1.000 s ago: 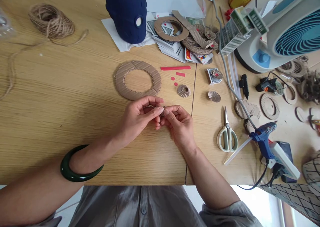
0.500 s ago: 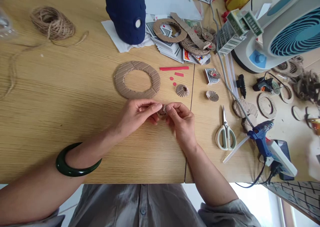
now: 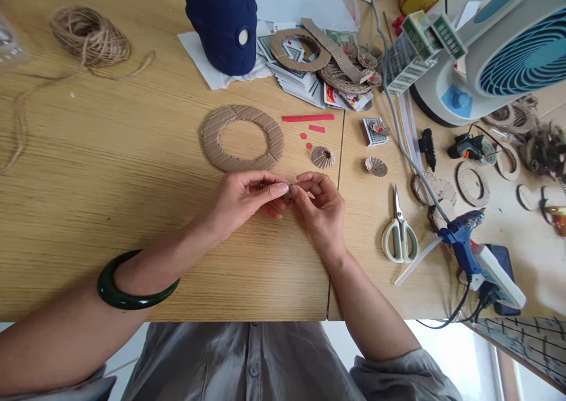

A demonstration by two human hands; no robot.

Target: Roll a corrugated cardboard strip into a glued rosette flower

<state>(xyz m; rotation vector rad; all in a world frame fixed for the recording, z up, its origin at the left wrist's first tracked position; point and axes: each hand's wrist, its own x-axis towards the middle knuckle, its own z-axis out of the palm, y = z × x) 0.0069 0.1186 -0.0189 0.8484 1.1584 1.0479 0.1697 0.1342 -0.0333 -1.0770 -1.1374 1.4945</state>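
Between both hands is a small brown piece of corrugated cardboard (image 3: 287, 196), mostly covered by fingers. My left hand (image 3: 250, 196) pinches it from the left, thumb on top. From the right, my right hand (image 3: 322, 209) grips it with thumb and fingertips. Just beyond the hands lies a pleated cardboard rosette (image 3: 323, 157), and a second rosette (image 3: 376, 166) rests to its right. Two red paper dots (image 3: 308, 145), a short red strip (image 3: 316, 128) and a long red strip (image 3: 308, 118) lie farther back. A cardboard ring (image 3: 216, 153) lies flat behind my left hand.
Scissors (image 3: 399, 236) and a blue glue gun (image 3: 462, 239) lie to the right, its cable (image 3: 400, 141) crossing the table. A fan (image 3: 460, 94) stands at the back right. Twine (image 3: 91, 38), a dark blue cup (image 3: 221, 26) and playing cards (image 3: 300, 85) occupy the back.
The fingers of my right hand have lifted and spread slightly while its thumb stays at the cardboard piece. The piece is more covered now. The objects on the table have not moved.
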